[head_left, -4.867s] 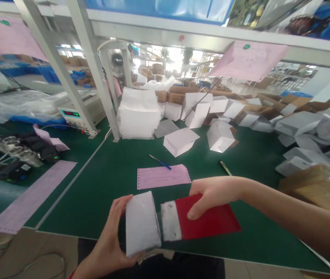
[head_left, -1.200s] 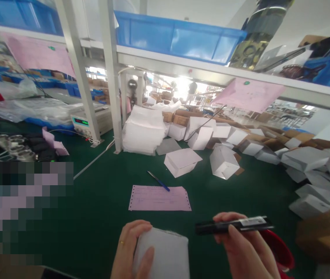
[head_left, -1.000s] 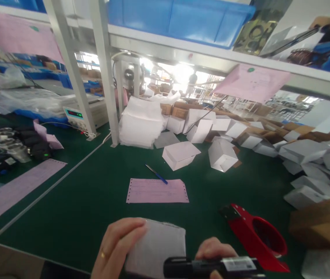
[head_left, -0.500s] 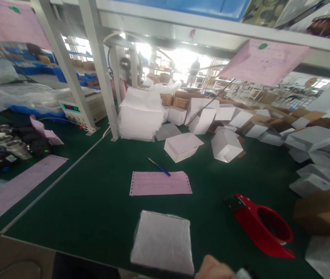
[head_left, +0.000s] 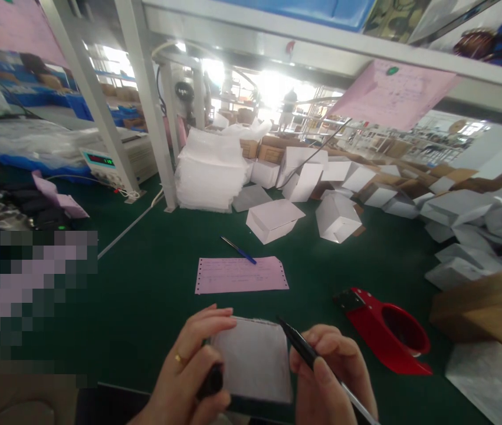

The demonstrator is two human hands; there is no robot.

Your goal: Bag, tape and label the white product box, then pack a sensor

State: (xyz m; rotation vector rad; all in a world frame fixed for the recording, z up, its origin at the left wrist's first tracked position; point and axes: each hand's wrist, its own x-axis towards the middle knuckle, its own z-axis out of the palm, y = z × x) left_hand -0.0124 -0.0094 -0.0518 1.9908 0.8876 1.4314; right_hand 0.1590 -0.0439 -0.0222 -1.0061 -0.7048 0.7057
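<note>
A flat, white-wrapped package [head_left: 257, 360] lies on the green table near its front edge. My left hand [head_left: 191, 360] is at the package's left side, its fingertips over the top left corner, with a short black marker cap [head_left: 212, 379] held between thumb and fingers. On the other side of the package, my right hand [head_left: 337, 369] grips a black marker [head_left: 302, 344], whose uncapped tip points up and left at the package's top right corner. Whether the tip touches the wrapping, I cannot tell. Beyond the package are a pink form [head_left: 242, 277] and a blue pen [head_left: 244, 254] partly over it.
A red tape dispenser [head_left: 383, 330] sits to the right, beside a brown carton [head_left: 485, 307]. White boxes [head_left: 272, 218] and a stack of white foam sheets [head_left: 210, 171] stand farther back. Metal posts [head_left: 147, 106] hold a shelf overhead. A power supply [head_left: 104, 165] stands at left.
Both hands have come in around the package; before, only part of one showed at the bottom edge. The marker and its cap now appear, apart from each other. The view has shifted slightly.
</note>
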